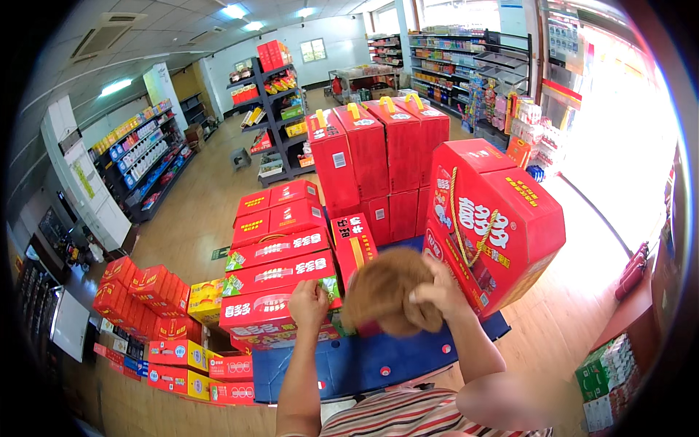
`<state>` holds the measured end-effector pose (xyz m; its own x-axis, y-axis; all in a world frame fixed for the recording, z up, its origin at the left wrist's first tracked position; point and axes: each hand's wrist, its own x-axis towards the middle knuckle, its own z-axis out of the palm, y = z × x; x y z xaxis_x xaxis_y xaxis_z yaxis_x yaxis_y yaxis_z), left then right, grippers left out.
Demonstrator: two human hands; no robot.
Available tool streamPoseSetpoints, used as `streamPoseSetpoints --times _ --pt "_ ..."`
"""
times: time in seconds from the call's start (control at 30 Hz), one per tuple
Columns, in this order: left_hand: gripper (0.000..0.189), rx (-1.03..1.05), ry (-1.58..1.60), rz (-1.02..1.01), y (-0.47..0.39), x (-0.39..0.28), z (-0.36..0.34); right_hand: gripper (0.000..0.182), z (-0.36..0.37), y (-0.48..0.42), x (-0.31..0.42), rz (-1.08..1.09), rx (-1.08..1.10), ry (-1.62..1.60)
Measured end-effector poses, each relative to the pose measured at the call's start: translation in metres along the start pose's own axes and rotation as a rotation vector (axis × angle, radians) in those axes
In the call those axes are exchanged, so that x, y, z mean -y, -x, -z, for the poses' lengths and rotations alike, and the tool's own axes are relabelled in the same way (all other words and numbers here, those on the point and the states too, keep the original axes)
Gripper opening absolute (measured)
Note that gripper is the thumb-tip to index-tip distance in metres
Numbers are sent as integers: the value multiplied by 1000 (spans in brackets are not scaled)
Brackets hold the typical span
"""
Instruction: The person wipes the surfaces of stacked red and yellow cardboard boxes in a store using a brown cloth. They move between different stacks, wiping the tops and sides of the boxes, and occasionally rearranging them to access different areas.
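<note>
My right hand (441,287) holds a bunched brown cloth (390,292), blurred, above the blue display base (349,358). Beneath and behind the cloth lies a red milk carton (351,240) with a yellow handle. My left hand (309,306), fingers curled, rests on the right end of the nearest red drink carton (256,307). Whether those fingers grip the carton is hidden. Further red gift cartons (276,248) continue in a row behind it. Just right of my right hand, a large red gift box (499,218) with a gold rope handle stands tilted on another red box.
Tall red cartons with yellow handles (377,147) stand stacked at the back of the base. On the floor at left are red cartons (144,295) and yellow boxes (206,300). A shelf rack (273,109) stands beyond. Green-and-white packs (606,366) are at lower right.
</note>
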<state>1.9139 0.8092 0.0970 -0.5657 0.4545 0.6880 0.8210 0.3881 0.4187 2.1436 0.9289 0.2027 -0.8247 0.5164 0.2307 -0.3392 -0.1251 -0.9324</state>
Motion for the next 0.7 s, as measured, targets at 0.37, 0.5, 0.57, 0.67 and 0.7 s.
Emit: streamPoseSetpoints --times 0.37,0.5,0.57,0.67,0.7 --pt "10 38 30 31 5 8 0 41 -25 7 -89 -19 278 529" --pt "11 53 75 40 6 3 -1 46 -45 21 -90 -275 460 364" --pt "11 118 183 30 6 8 2 54 -52 18 -90 -389 478 198" --pt "15 85 669 111 14 18 17 60 -62 5 -78 -306 413 1" --pt "16 77 853 220 17 11 28 62 -66 1 -72 -280 370 -66"
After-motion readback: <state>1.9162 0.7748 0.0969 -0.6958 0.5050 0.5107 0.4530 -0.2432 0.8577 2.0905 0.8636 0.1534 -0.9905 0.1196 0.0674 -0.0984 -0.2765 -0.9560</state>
